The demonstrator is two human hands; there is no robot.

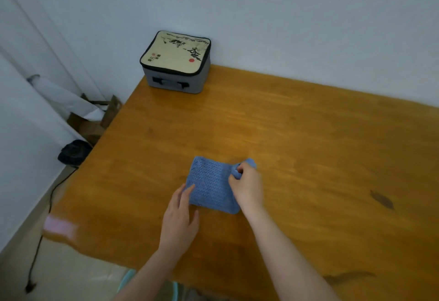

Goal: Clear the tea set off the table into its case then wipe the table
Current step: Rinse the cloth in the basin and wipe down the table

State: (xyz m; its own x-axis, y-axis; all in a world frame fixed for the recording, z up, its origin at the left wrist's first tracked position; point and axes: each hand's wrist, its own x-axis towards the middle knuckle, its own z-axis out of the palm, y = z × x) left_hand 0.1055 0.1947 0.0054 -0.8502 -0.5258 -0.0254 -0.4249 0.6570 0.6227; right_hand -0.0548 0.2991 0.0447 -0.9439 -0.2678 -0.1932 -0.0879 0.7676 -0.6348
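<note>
Two hands are meeting at a blue cloth [210, 185] that is lying folded on the surface [308, 134], toward its near middle. The left hand [180, 215] is lying nearly flat with its fingers straight, its fingertips touching the cloth's left edge and holding nothing. The right hand [247, 188] is resting on the cloth's right side, with its fingers curled and pinching a raised bunch of fabric at the far right corner. The rest of the cloth is lying flat. The case [175, 63] is sitting well apart from the hands at the far left corner of the surface, beside the wall [285, 15]. Its lid is lying closed, showing a cream top with black ink marks and a red dot, and a dark handle is facing the camera on its grey side. Past the left edge, on the floor, a brown bag [107, 115] is standing with a white roll [61, 96] leaning at it, and a black cable [51, 196] is trailing toward the camera.
</note>
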